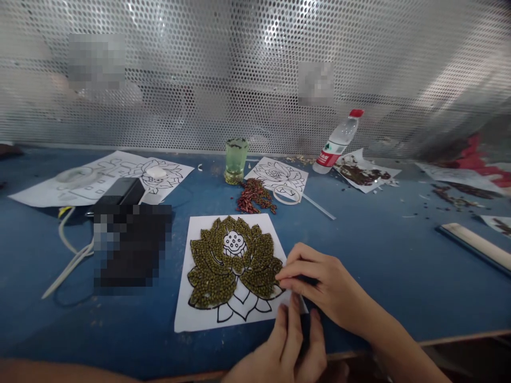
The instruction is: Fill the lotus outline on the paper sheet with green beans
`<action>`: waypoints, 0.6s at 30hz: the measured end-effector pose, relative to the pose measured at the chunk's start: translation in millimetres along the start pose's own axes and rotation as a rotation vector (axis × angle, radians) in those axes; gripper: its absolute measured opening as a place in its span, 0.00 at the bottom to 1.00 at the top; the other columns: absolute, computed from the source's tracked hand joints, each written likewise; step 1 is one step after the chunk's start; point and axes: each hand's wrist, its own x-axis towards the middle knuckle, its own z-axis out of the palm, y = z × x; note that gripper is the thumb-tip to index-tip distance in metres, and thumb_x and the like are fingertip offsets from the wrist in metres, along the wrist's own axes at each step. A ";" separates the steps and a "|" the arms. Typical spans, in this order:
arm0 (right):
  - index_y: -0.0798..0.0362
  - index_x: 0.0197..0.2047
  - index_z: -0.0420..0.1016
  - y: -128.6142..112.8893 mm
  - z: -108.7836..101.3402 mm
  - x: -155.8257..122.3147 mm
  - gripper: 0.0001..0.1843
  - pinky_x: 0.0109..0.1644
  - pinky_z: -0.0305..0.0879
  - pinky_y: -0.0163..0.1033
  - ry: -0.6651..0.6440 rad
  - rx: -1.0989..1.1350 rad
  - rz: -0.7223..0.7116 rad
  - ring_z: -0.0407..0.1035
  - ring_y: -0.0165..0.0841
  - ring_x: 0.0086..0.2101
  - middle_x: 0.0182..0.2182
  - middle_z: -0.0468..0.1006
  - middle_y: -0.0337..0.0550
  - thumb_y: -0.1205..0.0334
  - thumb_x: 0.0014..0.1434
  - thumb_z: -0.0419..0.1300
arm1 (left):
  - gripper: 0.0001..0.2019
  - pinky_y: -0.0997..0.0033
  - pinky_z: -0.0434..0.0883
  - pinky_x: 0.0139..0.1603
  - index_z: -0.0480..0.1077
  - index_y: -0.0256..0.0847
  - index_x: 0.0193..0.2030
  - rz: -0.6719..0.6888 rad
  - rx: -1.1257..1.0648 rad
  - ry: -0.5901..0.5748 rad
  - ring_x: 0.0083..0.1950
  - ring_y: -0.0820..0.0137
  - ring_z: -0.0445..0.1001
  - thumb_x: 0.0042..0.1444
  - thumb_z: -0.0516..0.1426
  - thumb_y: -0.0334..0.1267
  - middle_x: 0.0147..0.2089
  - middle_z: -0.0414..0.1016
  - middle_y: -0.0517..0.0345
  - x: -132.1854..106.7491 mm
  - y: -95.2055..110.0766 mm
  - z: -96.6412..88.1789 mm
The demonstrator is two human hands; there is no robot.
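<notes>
Near the front edge of the blue surface (383, 255) lies a lotus sheet (192, 318), its petals mostly filled with green beans (207, 266). The left hand (288, 346) lies open, fingers stretched flat on the sheet's lower right corner. The right hand (321, 287) has its fingertips pinched shut at the sheet's right edge, and whether anything small sits between them cannot be told. Toward the back edge, a pile of red beans (254, 196) lies just in front of a green glass (236, 159).
</notes>
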 end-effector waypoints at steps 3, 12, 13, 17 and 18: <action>0.45 0.44 0.88 -0.4 -1.7 -1.8 0.13 0.40 0.74 0.40 -0.065 -0.020 -0.034 0.74 0.34 0.37 0.37 0.78 0.43 0.54 0.76 0.62 | 0.23 0.60 0.75 0.56 0.63 0.56 0.77 0.040 0.015 -0.046 0.56 0.64 0.84 0.79 0.48 0.43 0.63 0.80 0.59 0.6 -2.4 -2.8; 0.45 0.44 0.87 -3.6 -1.0 -1.6 0.14 0.42 0.72 0.43 -0.117 -0.011 -0.031 0.71 0.36 0.39 0.36 0.78 0.43 0.54 0.77 0.61 | 0.22 0.62 0.74 0.55 0.66 0.55 0.76 0.062 0.044 -0.090 0.55 0.67 0.83 0.80 0.46 0.42 0.65 0.79 0.56 3.2 -4.4 -7.5; 0.45 0.44 0.88 -3.9 -1.0 -1.3 0.13 0.42 0.72 0.43 -0.121 -0.012 -0.026 0.72 0.36 0.39 0.36 0.78 0.43 0.55 0.77 0.61 | 0.22 0.62 0.74 0.56 0.65 0.55 0.76 0.065 0.047 -0.099 0.55 0.67 0.83 0.80 0.46 0.42 0.66 0.78 0.56 3.1 -4.5 -7.8; 0.46 0.43 0.87 -4.4 -0.2 -1.2 0.13 0.42 0.72 0.43 -0.128 -0.038 -0.014 0.71 0.36 0.40 0.36 0.78 0.44 0.58 0.76 0.61 | 0.23 0.60 0.74 0.55 0.63 0.55 0.77 0.083 0.043 -0.094 0.54 0.66 0.83 0.80 0.45 0.40 0.65 0.78 0.55 2.1 -5.4 -7.8; 0.46 0.43 0.87 -4.2 0.1 -1.4 0.13 0.42 0.72 0.43 -0.126 -0.043 -0.017 0.71 0.36 0.39 0.36 0.78 0.43 0.58 0.76 0.61 | 0.23 0.60 0.74 0.55 0.63 0.56 0.77 0.079 0.037 -0.086 0.54 0.66 0.83 0.80 0.46 0.40 0.64 0.79 0.57 2.0 -5.6 -7.5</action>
